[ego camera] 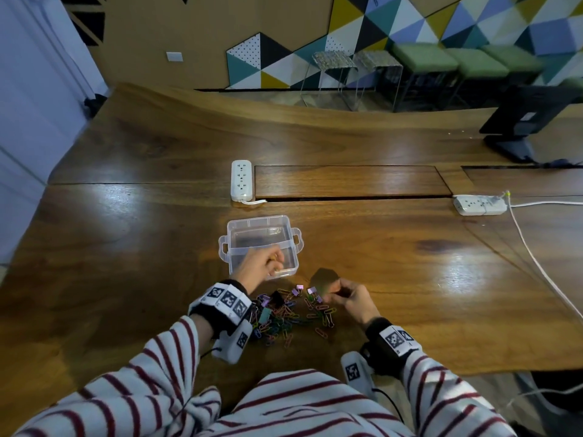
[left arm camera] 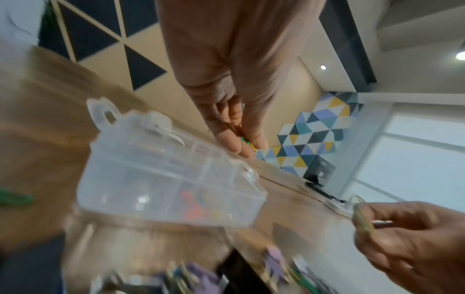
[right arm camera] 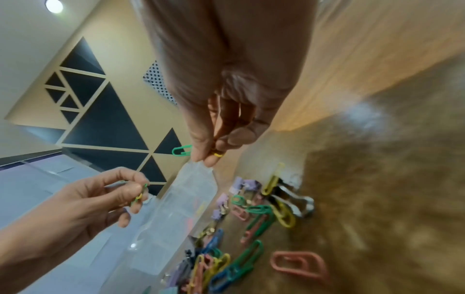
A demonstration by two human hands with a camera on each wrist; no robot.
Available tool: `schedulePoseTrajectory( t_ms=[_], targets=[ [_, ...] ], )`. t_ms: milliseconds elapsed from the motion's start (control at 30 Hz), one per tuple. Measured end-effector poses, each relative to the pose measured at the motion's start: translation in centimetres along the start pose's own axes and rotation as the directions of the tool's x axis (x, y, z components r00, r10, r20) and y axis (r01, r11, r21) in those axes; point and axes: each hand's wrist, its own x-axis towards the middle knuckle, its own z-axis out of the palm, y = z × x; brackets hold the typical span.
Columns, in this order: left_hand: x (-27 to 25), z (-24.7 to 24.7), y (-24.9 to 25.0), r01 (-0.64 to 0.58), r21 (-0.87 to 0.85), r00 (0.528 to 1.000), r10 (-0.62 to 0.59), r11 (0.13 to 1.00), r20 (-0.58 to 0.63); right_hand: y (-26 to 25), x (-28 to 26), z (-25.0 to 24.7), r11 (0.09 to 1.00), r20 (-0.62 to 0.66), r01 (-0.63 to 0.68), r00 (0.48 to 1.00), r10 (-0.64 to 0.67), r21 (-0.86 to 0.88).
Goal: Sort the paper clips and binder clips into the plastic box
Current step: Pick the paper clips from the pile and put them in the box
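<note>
A clear plastic box (ego camera: 262, 230) with compartments stands on the wooden table; orange clips (left arm camera: 192, 207) show through its wall. My left hand (ego camera: 273, 263) hovers over the box's near side, pinching green and yellow paper clips (left arm camera: 247, 142). A loose pile of coloured paper clips (ego camera: 290, 313) and purple binder clips (ego camera: 298, 290) lies just in front of the box. My right hand (ego camera: 331, 293) is raised above the right edge of the pile, pinching a green paper clip (right arm camera: 181, 150) and a yellow one (right arm camera: 218, 155). A black binder clip (right arm camera: 289, 197) lies among the clips.
Two white power strips (ego camera: 241, 181) (ego camera: 479, 205) lie beyond the box, and a white cable (ego camera: 536, 263) runs down the right side. A black monitor stand (ego camera: 520, 130) sits at the far right. The table's near edge is at my body.
</note>
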Motion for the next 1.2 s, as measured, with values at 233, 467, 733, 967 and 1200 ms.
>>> schedulePoseTrajectory(
  t_ms=[233, 467, 733, 967, 1200],
  targets=[
    [1.4, -3.0, -2.3, 0.131, 0.013, 0.99, -0.13, 0.991, -0.049, -7.1, 3.1, 3.0, 0.993, 0.09, 0.112, 0.99, -0.108, -0.041],
    [0.4, -3.3, -1.8, 0.102, 0.015, 0.995, -0.102, 0.995, 0.014, -9.3, 6.1, 5.3, 0.97, 0.002, 0.116, 0.993, -0.118, -0.212],
    [-1.5, 0.0, 1.3, 0.038, 0.003, 0.989, -0.037, 0.999, -0.142, -9.5, 4.6, 3.5, 0.882, 0.102, 0.229, 0.973, -0.205, -0.411],
    [-3.7, 4.9, 0.5, -0.116, 0.212, 0.971, 0.065, 0.97, 0.232, -3.0, 0.2, 1.0, 0.782, 0.197, 0.252, 0.966, -0.167, -0.57],
    [-4.2, 8.3, -0.6, -0.231, 0.374, 0.936, 0.1, 0.898, 0.337, 0.8, -2.1, 2.4, 0.528, 0.308, 0.403, 0.915, -0.261, -0.747]
  ],
)
